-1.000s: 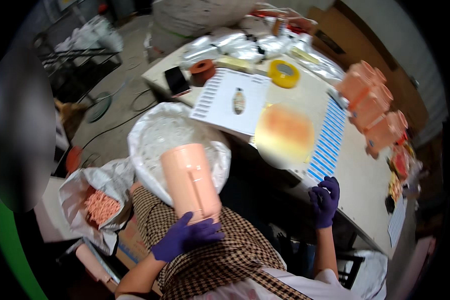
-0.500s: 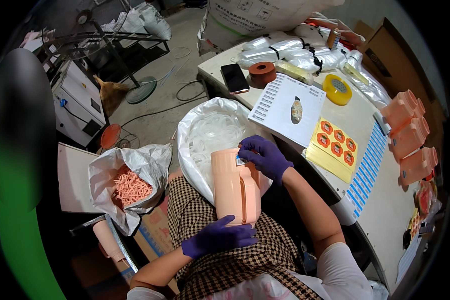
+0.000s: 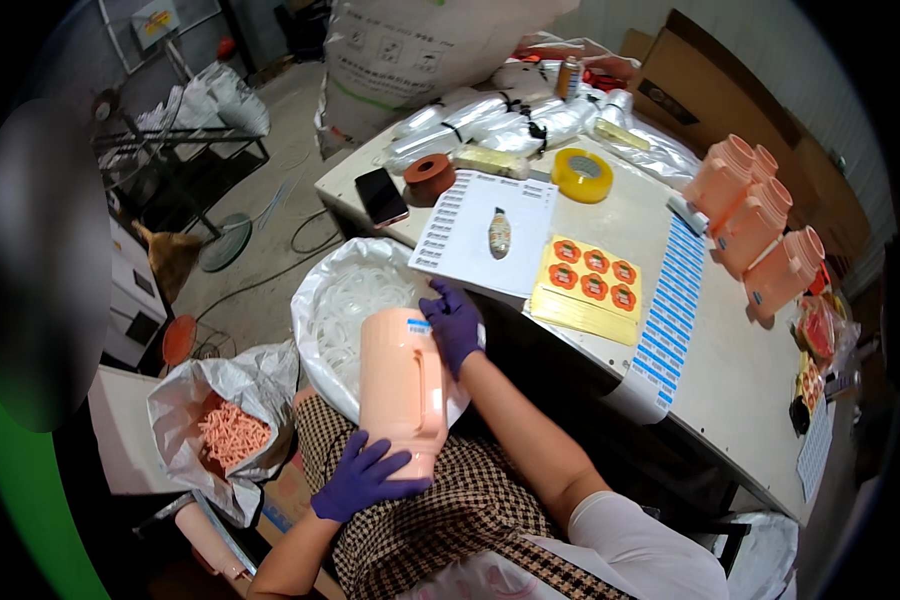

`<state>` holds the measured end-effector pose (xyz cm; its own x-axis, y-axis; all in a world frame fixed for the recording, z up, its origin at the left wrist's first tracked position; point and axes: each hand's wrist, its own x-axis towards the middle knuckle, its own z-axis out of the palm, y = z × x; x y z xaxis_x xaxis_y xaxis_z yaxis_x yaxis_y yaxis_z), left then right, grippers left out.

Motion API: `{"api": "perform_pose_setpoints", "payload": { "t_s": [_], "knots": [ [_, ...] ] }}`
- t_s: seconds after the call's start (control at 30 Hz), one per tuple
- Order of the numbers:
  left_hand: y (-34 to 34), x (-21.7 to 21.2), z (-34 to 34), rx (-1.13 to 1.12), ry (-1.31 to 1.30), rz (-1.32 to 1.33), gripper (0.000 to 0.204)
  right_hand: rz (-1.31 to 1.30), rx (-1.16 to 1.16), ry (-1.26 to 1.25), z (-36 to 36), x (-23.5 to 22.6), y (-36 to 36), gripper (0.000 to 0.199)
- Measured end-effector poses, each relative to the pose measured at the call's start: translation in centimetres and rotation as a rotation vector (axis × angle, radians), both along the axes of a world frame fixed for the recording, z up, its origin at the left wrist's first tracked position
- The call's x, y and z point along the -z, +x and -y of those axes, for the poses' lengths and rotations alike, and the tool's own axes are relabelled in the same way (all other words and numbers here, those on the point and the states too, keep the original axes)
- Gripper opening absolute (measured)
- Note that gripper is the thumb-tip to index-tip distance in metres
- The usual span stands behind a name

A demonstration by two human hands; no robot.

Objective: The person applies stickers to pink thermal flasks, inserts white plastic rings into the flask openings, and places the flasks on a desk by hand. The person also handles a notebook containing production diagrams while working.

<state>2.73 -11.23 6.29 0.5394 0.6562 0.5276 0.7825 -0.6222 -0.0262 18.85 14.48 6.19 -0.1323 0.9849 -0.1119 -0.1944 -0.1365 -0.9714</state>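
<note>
So the left hand (image 3: 362, 478), in a purple glove, is wrapped around the bottom end of a peach-coloured plastic jug (image 3: 402, 385) that's lying tilted over the person's checked-fabric lap (image 3: 440, 510). The right hand (image 3: 454, 322), gloved the same, is clamped on the jug's upper side, fingers pressing right by a small blue-and-white sticker (image 3: 417, 325) near its top. Both hands are closed on the jug, one at each end.

Just left of the left hand sits an open grey plastic bag (image 3: 255, 385) with a heap of small pink plastic pieces (image 3: 228, 433) inside. Right behind the jug, touching it as far as I can tell, is a big white bag of clear plastic rings (image 3: 345, 300).

Past the right hand there's the white worktable (image 3: 730, 380). Nearest on it is a yellow sheet of round orange stickers (image 3: 590, 280), with a long strip of blue-and-white labels (image 3: 670, 310) just right of that and a white printed sheet (image 3: 485, 225) to its left. Further out: a black phone (image 3: 382, 196), a brown tape roll (image 3: 429, 178) and a yellow tape roll (image 3: 582, 174). Well off to the right stands a row of more peach plastic jugs (image 3: 755, 225).
</note>
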Motion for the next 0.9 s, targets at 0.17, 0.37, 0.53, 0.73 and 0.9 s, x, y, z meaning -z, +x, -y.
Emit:
{"api": "perform_pose_setpoints", "payload": {
  "t_s": [0.17,0.37,0.53,0.73,0.9],
  "knots": [
    [-2.1,-11.4,0.4,0.161,-0.189,0.638,0.067,-0.154,0.003,0.021,4.6,-6.8,2.7,0.051],
    [-3.3,-14.0,-7.1,0.068,-0.215,1.614,0.062,0.158,-0.334,0.256,14.5,-11.1,10.3,0.043],
    [-7.5,-1.8,-10.8,0.313,-0.769,1.794,0.056,0.41,-0.055,0.511,8.1,-10.5,16.0,0.024],
    [-2.1,8.1,-15.4,0.407,-1.27,2.239,0.077,1.059,0.104,0.61,-7.5,-4.7,23.0,0.044],
    [-2.3,7.9,-14.2,0.411,-1.249,2.187,0.089,1.011,0.192,0.585,-8.6,-2.9,23.2,0.031]
  ]
}}
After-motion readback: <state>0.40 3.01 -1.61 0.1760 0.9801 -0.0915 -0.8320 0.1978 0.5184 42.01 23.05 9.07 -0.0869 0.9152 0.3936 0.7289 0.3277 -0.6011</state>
